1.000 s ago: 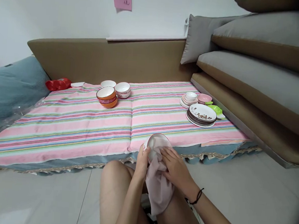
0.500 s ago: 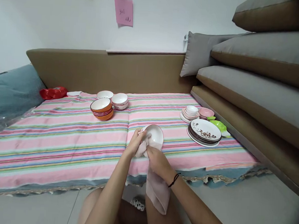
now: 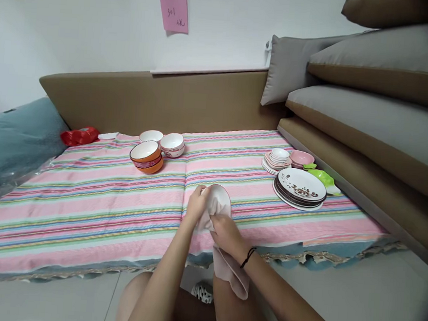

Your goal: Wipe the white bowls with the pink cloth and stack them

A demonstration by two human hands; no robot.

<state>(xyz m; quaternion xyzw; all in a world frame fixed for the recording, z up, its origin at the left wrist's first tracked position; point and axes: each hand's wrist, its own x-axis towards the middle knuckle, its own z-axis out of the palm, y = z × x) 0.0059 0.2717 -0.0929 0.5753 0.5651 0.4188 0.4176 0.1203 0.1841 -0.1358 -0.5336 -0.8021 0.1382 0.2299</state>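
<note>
A small white bowl is held tilted over the front of the striped mat. My left hand grips the bowl's left rim, fingers curled round it. My right hand is closed on a pale pink cloth, pressing part of it into the bowl; the rest of the cloth hangs down over my knee.
The pink striped mat carries stacked orange bowls, white bowls, a stack of patterned plates, small white dishes, a pink bowl and a green dish. Cushions rise at right; a red bag lies far left.
Both hands lifted the bowl and cloth from over my lap up over the mat's front edge. The cloth now covers more of the bowl's inside.
</note>
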